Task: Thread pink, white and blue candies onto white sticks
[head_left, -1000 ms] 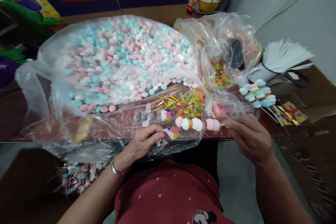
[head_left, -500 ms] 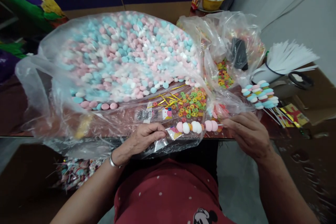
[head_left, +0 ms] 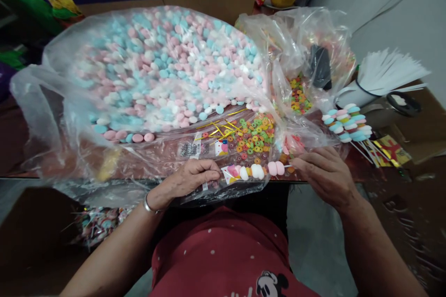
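Note:
A candy skewer (head_left: 258, 171) of pink and white marshmallows with small gummy rings lies level between my hands. My right hand (head_left: 322, 174) pinches the white stick at its right end. Over the skewer's left end sits a clear printed wrapper (head_left: 229, 174) with coloured dots. My left hand (head_left: 195, 176) grips the wrapper's left edge between thumb and fingers. Just behind the skewer, a heap of gummy rings (head_left: 256, 139) and gold twist ties (head_left: 223, 129) lie on plastic. Flat printed wrappers (head_left: 195, 149) are left of the rings.
A big clear bag of marshmallows (head_left: 167, 69) covers the back left. At right are finished skewers (head_left: 348, 123), a pitcher of white sticks (head_left: 355, 94) and a lidded jug (head_left: 400, 104). A box of wrapped sweets (head_left: 99, 227) stands below the table's left front edge.
The skewer has shifted slightly left, with its left end further inside the wrapper. My right hand has moved left with the stick. The camera view has tilted a little.

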Demonstrator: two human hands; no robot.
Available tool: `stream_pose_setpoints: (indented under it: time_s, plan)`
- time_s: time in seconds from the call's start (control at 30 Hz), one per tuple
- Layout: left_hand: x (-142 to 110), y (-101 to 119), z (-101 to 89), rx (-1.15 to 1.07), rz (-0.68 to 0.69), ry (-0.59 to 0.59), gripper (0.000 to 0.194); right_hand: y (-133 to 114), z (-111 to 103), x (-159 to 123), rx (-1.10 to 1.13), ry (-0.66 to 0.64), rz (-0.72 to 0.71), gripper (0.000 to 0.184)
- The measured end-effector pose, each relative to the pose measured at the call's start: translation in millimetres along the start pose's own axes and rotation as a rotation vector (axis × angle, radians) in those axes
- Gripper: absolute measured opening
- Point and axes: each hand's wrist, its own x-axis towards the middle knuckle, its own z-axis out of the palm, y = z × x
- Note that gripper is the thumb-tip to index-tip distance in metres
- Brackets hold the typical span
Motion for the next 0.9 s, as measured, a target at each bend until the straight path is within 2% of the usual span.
stream_pose_setpoints:
  time_s: [0.27,0.43,0.57,0.77,0.9]
  plan:
    - [6,-1,2.0,0.012,0.05,-0.058,0.031,-6,7,9,0.079,-0.001,-0.024,0.013]
    - [5,-2,5.7,0.022,0.05,-0.052,0.028,-9,11,7,0.033,0.017,-0.013,0.012]
    - [4,2,7.5,0.066,0.049,-0.037,0.024,-12,15,6,0.105,0.008,0.005,0.011]
    - [0,7,3.2,-0.003,-0.049,-0.122,0.03,-12,19,8,0.118,0.026,-0.01,0.012]
    - [-2,9,1.1,-0.048,-0.128,-0.19,0.028,-11,18,10,0.124,0.019,-0.032,0.011]
